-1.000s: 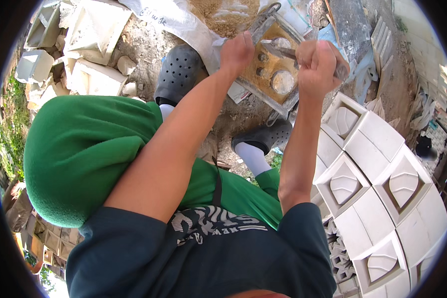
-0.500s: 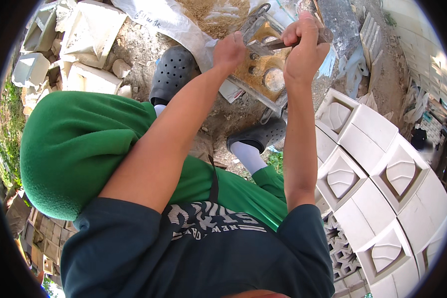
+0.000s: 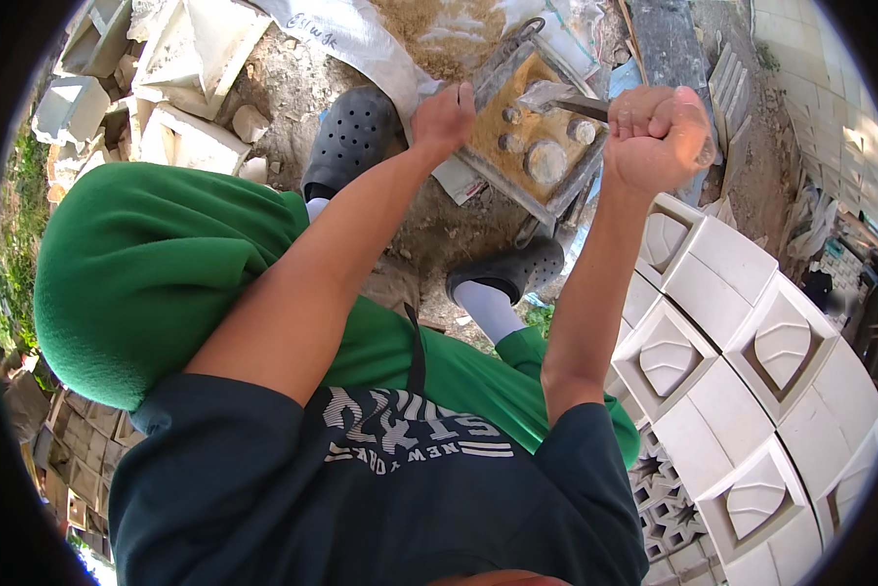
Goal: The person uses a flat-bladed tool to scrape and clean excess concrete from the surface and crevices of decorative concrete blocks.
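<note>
My right hand (image 3: 658, 140) is wrapped round the handle of a trowel (image 3: 544, 96), whose flat metal blade points left over a rectangular metal mould (image 3: 505, 178). Sandy tan material (image 3: 529, 78) fills the mould, and several round, whitish plugs stand up from it, the largest a wide disc (image 3: 546, 162) near the lower corner. The blade is over the mould's middle; whether it touches the sand I cannot tell. At the mould's left edge my left hand (image 3: 444, 121) is closed, fingers curled, and what lies inside them is hidden.
A white sack sheet (image 3: 361, 39) with sand lies beyond the mould. Broken pale blocks (image 3: 190, 59) are heaped at the left. Pale patterned blocks (image 3: 722, 254) are stacked close by my right forearm. My dark clogs (image 3: 351, 137) flank the mould.
My right hand has moved right and slightly down, drawing the trowel with it and uncovering more of the mould. The left hand has dropped slightly, remaining at the mould's edge.
</note>
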The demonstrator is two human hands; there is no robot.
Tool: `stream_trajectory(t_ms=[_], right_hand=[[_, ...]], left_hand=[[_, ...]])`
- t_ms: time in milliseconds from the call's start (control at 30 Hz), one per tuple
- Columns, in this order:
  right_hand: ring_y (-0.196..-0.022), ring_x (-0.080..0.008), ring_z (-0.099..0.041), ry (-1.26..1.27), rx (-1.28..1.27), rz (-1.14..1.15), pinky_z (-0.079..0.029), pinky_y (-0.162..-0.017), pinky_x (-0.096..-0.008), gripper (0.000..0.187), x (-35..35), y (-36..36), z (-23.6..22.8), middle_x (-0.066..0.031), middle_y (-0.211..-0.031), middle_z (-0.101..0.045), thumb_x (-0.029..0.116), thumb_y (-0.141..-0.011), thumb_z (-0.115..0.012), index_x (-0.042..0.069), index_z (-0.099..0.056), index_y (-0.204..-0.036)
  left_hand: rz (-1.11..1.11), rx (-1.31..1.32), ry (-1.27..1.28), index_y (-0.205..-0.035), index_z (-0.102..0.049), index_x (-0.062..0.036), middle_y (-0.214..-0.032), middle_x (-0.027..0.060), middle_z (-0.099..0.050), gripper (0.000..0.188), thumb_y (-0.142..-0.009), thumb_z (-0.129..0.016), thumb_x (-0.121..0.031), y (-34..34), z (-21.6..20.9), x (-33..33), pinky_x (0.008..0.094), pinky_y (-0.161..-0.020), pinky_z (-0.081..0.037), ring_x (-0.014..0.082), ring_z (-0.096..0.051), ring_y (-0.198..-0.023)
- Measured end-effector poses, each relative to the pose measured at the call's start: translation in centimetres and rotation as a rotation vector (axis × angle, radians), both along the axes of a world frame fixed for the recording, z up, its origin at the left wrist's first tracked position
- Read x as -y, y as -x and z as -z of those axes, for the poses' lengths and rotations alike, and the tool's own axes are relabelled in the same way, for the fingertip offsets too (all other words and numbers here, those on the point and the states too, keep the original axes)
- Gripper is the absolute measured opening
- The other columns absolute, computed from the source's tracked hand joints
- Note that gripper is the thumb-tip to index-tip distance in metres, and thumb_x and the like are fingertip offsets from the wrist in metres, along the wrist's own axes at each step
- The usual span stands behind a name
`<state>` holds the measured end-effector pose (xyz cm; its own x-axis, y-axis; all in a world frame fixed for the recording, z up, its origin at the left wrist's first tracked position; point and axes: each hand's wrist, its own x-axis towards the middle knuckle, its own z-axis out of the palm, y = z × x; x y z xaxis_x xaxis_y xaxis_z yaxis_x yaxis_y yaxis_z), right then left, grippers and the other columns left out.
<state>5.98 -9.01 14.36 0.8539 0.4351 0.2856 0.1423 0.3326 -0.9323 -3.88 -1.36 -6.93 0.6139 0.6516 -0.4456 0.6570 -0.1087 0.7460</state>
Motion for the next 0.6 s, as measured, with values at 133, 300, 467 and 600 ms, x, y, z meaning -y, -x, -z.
stream_trajectory(t_ms=[133, 300, 467, 600], right_hand=[[-0.038, -0.0111, -0.03, 0.131, -0.012, -0.042, -0.023, -0.037, -0.0271, 0.037, -0.6, -0.7, 3.7, -0.0037, -0.045, -0.037, 0.009, -0.086, -0.048, 0.006, -0.035, -0.052], [-0.041, -0.0101, -0.032, -0.012, -0.125, -0.224, -0.025, -0.041, -0.0269, 0.037, 0.8, -1.4, 1.9, -0.0027, -0.047, -0.036, 0.006, -0.086, -0.049, 0.007, -0.032, -0.053], [-0.041, -0.0101, -0.03, 0.07, -0.215, -0.183, -0.024, -0.041, -0.0268, 0.038, 0.2, -1.6, 4.8, -0.0019, -0.047, -0.035, 0.004, -0.085, -0.049, 0.007, -0.032, -0.051], [-0.039, -0.0123, -0.028, 0.087, -0.039, -0.3, -0.025, -0.038, -0.0296, 0.036, 1.3, -1.7, 2.9, -0.0046, -0.045, -0.035, 0.008, -0.086, -0.044, 0.008, -0.033, -0.052]], left_hand=[[0.003, -0.033, -0.013, -0.103, -0.066, -0.0064, -0.104, 0.0235, -0.066, 0.053, -0.097, -0.029, -0.044, 0.1, 0.0, -0.2, 0.0518, -0.09, -0.043, 0.0442, -0.06, -0.099], [-0.024, -0.037, -0.048, -0.1, -0.066, -0.0059, -0.1, 0.025, -0.066, 0.051, -0.097, -0.031, -0.043, 0.5, 0.3, -0.6, 0.0524, -0.089, -0.043, 0.0458, -0.06, -0.097], [-0.014, -0.013, -0.043, -0.1, -0.064, -0.0053, -0.097, 0.0261, -0.066, 0.049, -0.097, -0.033, -0.042, -0.1, 0.2, -0.4, 0.0533, -0.087, -0.044, 0.047, -0.06, -0.095], [-0.021, -0.02, -0.06, -0.1, -0.065, -0.0035, -0.098, 0.0253, -0.065, 0.048, -0.097, -0.035, -0.041, 0.2, 0.4, -0.4, 0.0519, -0.086, -0.043, 0.0459, -0.059, -0.097]])
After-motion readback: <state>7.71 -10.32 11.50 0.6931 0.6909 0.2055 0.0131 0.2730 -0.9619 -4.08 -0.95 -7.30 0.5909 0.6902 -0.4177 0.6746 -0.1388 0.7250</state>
